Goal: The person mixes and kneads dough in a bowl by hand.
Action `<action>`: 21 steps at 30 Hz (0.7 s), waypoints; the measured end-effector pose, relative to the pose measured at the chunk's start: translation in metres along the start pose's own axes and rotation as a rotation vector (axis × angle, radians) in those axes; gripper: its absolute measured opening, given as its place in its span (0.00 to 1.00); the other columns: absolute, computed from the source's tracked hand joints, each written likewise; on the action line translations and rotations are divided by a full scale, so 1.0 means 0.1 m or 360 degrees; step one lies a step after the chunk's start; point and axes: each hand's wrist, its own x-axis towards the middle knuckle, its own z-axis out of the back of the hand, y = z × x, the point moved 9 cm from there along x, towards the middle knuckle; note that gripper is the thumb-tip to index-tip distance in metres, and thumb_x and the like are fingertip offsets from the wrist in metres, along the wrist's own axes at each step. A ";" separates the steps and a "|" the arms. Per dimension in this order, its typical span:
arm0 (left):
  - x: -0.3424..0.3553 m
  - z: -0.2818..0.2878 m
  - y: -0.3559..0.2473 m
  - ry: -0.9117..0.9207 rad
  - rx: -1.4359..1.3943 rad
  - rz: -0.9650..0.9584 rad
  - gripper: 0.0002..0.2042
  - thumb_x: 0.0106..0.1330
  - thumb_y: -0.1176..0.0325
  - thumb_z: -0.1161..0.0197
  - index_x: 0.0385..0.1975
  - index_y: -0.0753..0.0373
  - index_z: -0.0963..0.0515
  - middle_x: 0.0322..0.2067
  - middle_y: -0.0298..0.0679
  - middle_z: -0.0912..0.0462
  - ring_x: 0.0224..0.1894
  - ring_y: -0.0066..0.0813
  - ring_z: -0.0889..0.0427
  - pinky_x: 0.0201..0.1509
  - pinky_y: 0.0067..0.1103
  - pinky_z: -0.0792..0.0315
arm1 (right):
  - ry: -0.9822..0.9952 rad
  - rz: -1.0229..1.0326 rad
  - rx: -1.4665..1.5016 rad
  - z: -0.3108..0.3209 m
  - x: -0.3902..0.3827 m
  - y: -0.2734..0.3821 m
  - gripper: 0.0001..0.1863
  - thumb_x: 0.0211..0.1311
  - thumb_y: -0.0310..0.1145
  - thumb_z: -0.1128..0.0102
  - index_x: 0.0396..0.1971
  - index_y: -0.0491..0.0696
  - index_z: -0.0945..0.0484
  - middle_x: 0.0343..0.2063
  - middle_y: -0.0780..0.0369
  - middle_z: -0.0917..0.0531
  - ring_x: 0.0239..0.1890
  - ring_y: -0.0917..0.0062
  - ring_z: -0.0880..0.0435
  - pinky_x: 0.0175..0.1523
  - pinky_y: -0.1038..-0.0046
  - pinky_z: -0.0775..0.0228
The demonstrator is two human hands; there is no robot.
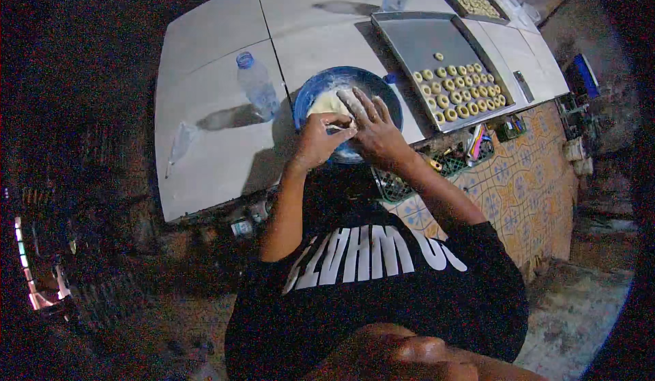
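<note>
Black shirt [382,304]; hands [376,135] over dough [325,104]

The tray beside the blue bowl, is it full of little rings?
Only partly full: rows of dough rings cover its near end, but the metal tray is mostly bare at the far end.

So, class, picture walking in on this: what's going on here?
A person has both hands over a blue basin of pale dough. The right hand, its fingers whitened, is spread over the dough; the left hand has its fingers bent close together, though whether they pinch anything is unclear. To the right, rows of dough rings partly fill a metal baking tray; a clear plastic bottle stands to the left.
</note>
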 end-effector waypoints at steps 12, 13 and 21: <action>0.26 -0.26 0.13 -0.0374 0.0272 -0.0310 0.11 0.55 0.71 0.29 0.39 0.64 0.17 0.39 0.46 0.15 0.46 0.43 0.19 0.53 0.32 0.28 | -0.0044 -0.0309 0.0151 -0.45 -0.32 -0.52 0.18 0.58 0.34 0.46 0.50 0.53 0.20 0.72 0.51 0.47 0.74 0.49 0.50 0.72 0.44 0.54; 0.33 -0.23 0.26 -0.0309 0.0316 -0.0202 0.13 0.59 0.67 0.30 0.43 0.63 0.17 0.44 0.45 0.17 0.50 0.42 0.21 0.61 0.33 0.32 | 0.0081 -0.0414 0.0124 -0.58 -0.34 -0.59 0.18 0.57 0.34 0.45 0.49 0.53 0.20 0.71 0.50 0.45 0.73 0.49 0.49 0.71 0.43 0.54; 0.47 -0.19 0.57 -0.0160 0.1666 -0.0472 0.21 0.58 0.65 0.33 0.50 0.68 0.22 0.56 0.45 0.28 0.57 0.48 0.32 0.60 0.45 0.38 | 0.0087 -0.0419 0.0194 -0.86 -0.40 -0.76 0.22 0.59 0.37 0.40 0.55 0.61 0.21 0.70 0.51 0.44 0.71 0.49 0.47 0.71 0.48 0.52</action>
